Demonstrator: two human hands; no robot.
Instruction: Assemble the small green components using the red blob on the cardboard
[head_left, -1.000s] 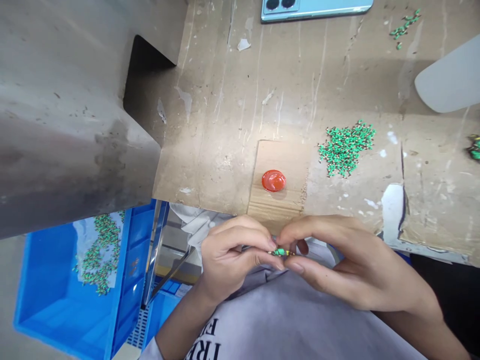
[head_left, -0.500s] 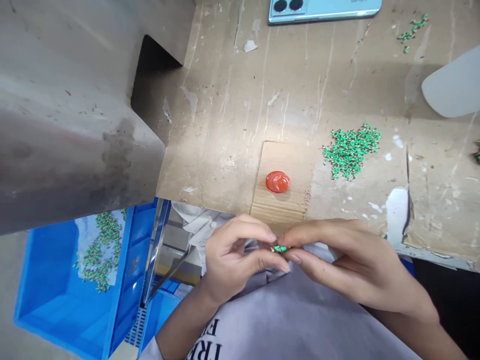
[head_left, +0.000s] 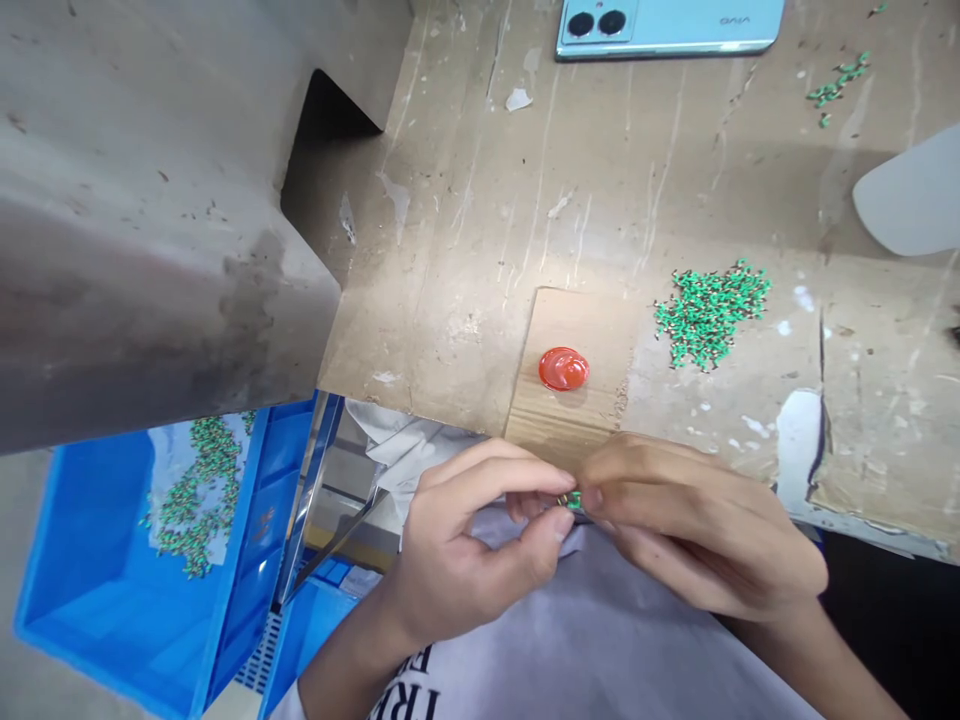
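Between the fingertips of both hands is a small green piece with a metallic end [head_left: 574,500], mostly covered by the fingers. My left hand [head_left: 487,535] pinches it from the left with thumb and forefinger. My right hand [head_left: 697,520] closes on it from the right, fingers pressed together. Just beyond the hands, a red shallow dish [head_left: 564,369] with glossy red stuff in it rests on a cardboard piece [head_left: 577,315]. To its right lies a heap of small green pieces with metallic ends [head_left: 711,312].
A light blue phone [head_left: 675,28] lies at the far edge, with a few green pieces [head_left: 840,82] right of it. A white rounded object [head_left: 911,195] stands at right. Metal housing [head_left: 150,220] fills the left. Below it, a blue bin [head_left: 97,570] holds more green pieces.
The camera view has shifted slightly. My right hand has turned, its fingers now folded over the green piece, and both hands remain together at it.
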